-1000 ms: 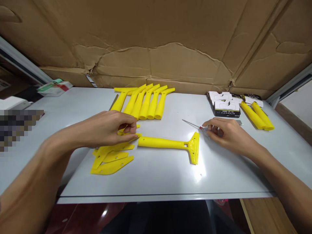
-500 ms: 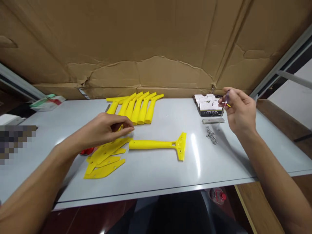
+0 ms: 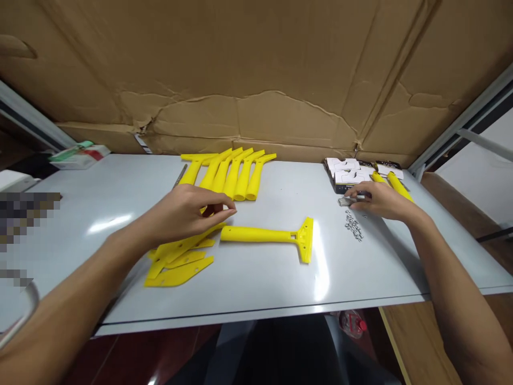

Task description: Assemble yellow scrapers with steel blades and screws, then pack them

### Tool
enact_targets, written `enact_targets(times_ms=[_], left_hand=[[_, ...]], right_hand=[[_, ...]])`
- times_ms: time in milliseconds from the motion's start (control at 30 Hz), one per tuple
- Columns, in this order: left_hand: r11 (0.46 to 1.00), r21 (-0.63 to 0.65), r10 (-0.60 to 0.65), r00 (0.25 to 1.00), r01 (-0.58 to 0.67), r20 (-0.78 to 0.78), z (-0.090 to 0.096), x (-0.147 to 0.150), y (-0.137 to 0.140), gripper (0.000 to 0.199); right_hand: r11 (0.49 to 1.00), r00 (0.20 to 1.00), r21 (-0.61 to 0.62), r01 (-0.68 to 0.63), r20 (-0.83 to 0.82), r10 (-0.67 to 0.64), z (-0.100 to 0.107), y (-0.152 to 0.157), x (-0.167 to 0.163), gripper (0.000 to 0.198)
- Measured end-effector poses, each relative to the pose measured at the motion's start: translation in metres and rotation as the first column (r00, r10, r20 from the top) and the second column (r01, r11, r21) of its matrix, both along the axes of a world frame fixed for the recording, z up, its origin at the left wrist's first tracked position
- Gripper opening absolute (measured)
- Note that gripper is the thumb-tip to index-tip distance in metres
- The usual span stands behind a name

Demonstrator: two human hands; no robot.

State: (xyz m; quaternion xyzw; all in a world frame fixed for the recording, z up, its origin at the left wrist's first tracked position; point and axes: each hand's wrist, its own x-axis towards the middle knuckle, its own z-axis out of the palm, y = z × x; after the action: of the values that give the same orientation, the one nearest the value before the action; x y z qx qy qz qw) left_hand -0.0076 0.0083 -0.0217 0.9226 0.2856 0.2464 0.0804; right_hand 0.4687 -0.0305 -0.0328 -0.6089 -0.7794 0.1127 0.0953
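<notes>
My left hand [image 3: 206,207] hovers over a pile of flat yellow plastic plates [image 3: 180,272], thumb and forefinger pinched; whatever lies between them is too small to make out. Beside it on the table lies a yellow scraper handle [image 3: 256,235], its wide head pointing right. Over on the right, my right hand [image 3: 379,200] is closed around a small translucent purplish thing [image 3: 364,195], mostly hidden by the fingers. Those fingertips reach the flat metal strip [image 3: 343,202], part of which they cover. Just in front is a heap of small screws [image 3: 353,227].
Several yellow handles [image 3: 240,179] stand in a row at the back. White and black boxes [image 3: 347,170] lie behind my right hand, with two yellow handles [image 3: 396,186] beside them. Cardboard [image 3: 248,64] walls off the rear. A white and green box [image 3: 80,155] sits back left.
My right hand has come down and left from above the table to the metal strip. The yellow handles behind it have come into view. My left hand stays pinched near the plates.
</notes>
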Motion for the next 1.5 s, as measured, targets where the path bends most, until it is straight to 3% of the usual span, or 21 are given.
enact_targets(times_ms=[167, 300, 500, 600, 700, 833, 967, 1133, 1267, 1367, 1500], left_hand=[[0.991, 0.131, -0.005, 1.000, 0.002, 0.020, -0.010, 0.006, -0.001, 0.021], [0.988, 0.154, 0.010, 1.000, -0.009, -0.008, -0.012, 0.006, -0.003, 0.022], [0.976, 0.220, -0.002, 1.000, -0.002, 0.019, -0.018, 0.010, -0.002, 0.020], [0.974, 0.227, -0.008, 1.000, 0.007, 0.004, -0.019, 0.009, -0.001, 0.020], [0.978, 0.209, 0.009, 0.999, 0.001, -0.048, -0.018, 0.008, 0.000, 0.022], [0.980, 0.194, 0.047, 0.997, -0.035, -0.057, -0.015, 0.004, 0.001, 0.024], [0.985, 0.171, 0.048, 0.995, -0.034, -0.083, -0.014, 0.004, -0.001, 0.024], [0.987, 0.155, -0.047, 0.998, 0.052, -0.041, -0.013, 0.016, -0.011, 0.021], [0.984, 0.050, -0.171, 0.985, 0.171, -0.004, -0.014, 0.030, -0.021, 0.020], [0.964, 0.015, -0.264, 0.963, 0.265, -0.050, -0.018, 0.036, -0.026, 0.024], [0.956, 0.031, -0.288, 0.953, 0.292, -0.089, -0.025, 0.040, -0.030, 0.026]], right_hand=[[0.999, 1.000, 0.038, -0.001, 0.010, 0.001, -0.005, 0.003, 0.006, 0.026], [0.998, 1.000, 0.063, -0.007, 0.024, 0.005, -0.005, 0.000, 0.004, 0.030], [0.962, 0.998, 0.266, 0.057, 0.001, -0.060, -0.001, -0.003, -0.002, 0.031], [0.946, 0.999, 0.321, -0.042, 0.033, 0.033, -0.005, 0.000, -0.004, 0.030], [0.945, 0.990, 0.295, -0.140, 0.046, 0.133, -0.013, 0.005, -0.005, 0.035], [0.960, 0.994, 0.255, -0.113, 0.030, 0.109, -0.019, 0.008, -0.005, 0.040], [0.965, 0.995, 0.244, -0.101, 0.006, 0.103, -0.012, 0.004, -0.006, 0.031], [0.975, 0.997, 0.209, -0.079, 0.043, 0.072, -0.002, -0.002, -0.004, 0.021], [0.986, 0.995, 0.146, -0.084, 0.056, 0.077, -0.008, 0.000, 0.004, 0.021], [0.983, 0.996, 0.166, -0.082, 0.050, 0.075, -0.011, 0.001, 0.005, 0.019], [0.973, 0.995, 0.211, -0.099, 0.025, 0.096, -0.004, -0.001, 0.002, 0.018]])
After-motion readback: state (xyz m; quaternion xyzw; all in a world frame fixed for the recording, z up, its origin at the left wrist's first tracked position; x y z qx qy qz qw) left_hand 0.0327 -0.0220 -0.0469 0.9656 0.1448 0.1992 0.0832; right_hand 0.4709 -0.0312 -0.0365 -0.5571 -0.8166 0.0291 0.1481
